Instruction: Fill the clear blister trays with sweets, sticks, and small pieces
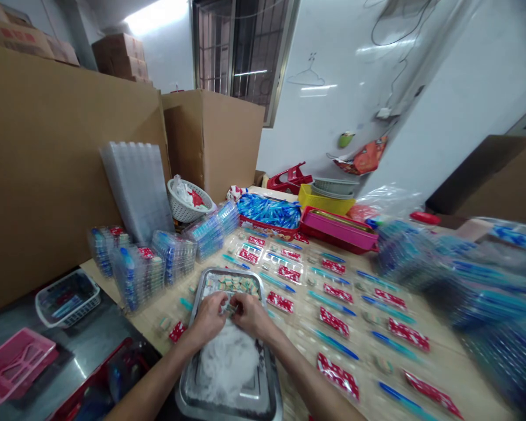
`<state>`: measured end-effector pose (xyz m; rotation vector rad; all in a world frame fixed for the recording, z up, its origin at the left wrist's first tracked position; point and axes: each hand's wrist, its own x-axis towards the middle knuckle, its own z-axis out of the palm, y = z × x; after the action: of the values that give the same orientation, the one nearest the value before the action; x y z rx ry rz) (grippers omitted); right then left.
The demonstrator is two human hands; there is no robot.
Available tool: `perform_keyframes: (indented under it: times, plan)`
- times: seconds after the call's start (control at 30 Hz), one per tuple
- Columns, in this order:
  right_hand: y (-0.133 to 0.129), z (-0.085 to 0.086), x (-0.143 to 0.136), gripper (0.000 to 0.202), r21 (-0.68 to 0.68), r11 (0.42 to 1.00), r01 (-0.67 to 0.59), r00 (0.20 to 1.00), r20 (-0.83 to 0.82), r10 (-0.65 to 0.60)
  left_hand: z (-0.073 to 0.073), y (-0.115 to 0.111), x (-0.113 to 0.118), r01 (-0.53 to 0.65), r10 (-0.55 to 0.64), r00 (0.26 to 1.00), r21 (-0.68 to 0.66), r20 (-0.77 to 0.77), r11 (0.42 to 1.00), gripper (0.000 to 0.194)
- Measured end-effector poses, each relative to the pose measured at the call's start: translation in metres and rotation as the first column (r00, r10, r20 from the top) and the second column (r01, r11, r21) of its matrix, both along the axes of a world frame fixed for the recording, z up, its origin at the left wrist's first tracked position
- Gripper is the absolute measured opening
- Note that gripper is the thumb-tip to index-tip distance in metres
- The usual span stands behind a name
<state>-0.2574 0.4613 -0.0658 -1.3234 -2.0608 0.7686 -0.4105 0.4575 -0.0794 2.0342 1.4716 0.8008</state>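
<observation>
Both of my hands are over a metal tray [273, 380], close together with fingers curled in. My left hand [210, 318] pinches with thumb and fingertips; what lies in it is too small to make out. Right beside it, my right hand [252, 316] is also closed at the fingertips, its contents hidden. Small tan and greenish square pieces [236, 284] lie at the tray's far end. White, powdery or fluffy material [228, 365] covers the middle and near part. To the right, clear plastic packs hold turquoise-blue pens [332, 303] and red patterned packets [334, 321].
Stacked filled clear packs stand left [175, 257] and right [477, 292]. At the back are a container of blue pens [269, 211], a pink tray [339, 230] and a white basket [186, 209]. Tall cardboard [70, 158] borders the left; a pink basket [17, 362] sits lower left.
</observation>
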Motion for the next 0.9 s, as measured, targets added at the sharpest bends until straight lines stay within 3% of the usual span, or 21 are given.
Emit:
perform_keyframes:
  times: [0.2,0.37,0.6,0.9]
  plan:
    - [-0.001,-0.007,-0.001,0.018,0.038,0.999,0.020,0.999,-0.044,-0.018,0.002,0.001,0.003,0.007,-0.006,1.000,-0.031,0.016,0.999,0.032]
    - [0.000,-0.013,-0.001,0.014,0.042,0.999,0.017,0.997,-0.075,-0.013,0.006,0.003,0.004,-0.013,0.014,0.999,-0.034,0.034,0.999,0.003]
    - [0.000,-0.016,-0.002,0.015,0.058,0.996,0.068,0.996,-0.060,-0.064,0.005,0.005,0.001,-0.006,0.006,1.000,-0.008,0.011,1.000,0.017]
    - [-0.001,-0.013,-0.001,0.017,-0.019,0.997,0.076,0.994,-0.081,-0.077,0.004,0.008,-0.008,-0.025,0.025,0.999,-0.002,0.035,1.000,0.016]
